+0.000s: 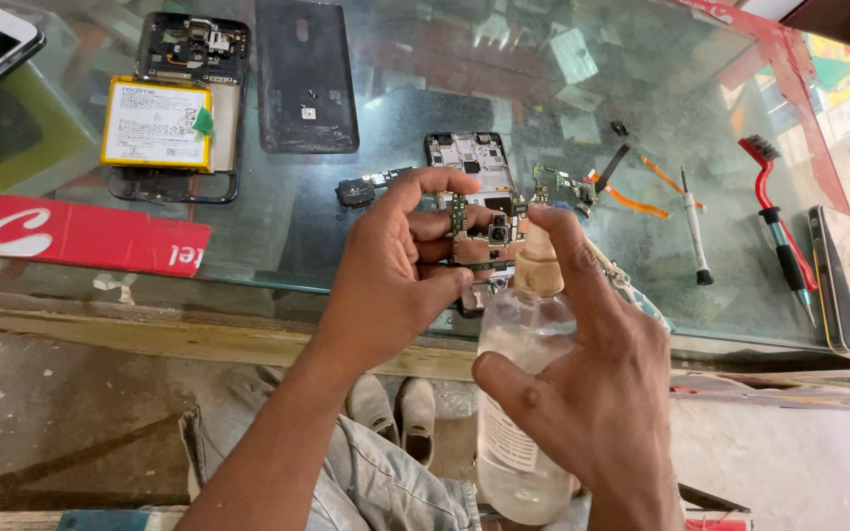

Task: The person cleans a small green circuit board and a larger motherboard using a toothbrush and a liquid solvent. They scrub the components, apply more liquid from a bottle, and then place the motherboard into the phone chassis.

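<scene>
Cleaning step under way: left hand (391,270) pinches the circuit board (489,228) over the table (563,88), right hand (592,383) wraps the clear spray bottle (521,393), forefinger on its nozzle; next calls for a short, well-aimed press.

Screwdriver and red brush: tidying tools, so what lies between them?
Head view: bare glass counter between the screwdriver and the red brush.

Clear glossy plastic spray bottle (523,393) over a dusty, scratched glass countertop (425,69)
</scene>
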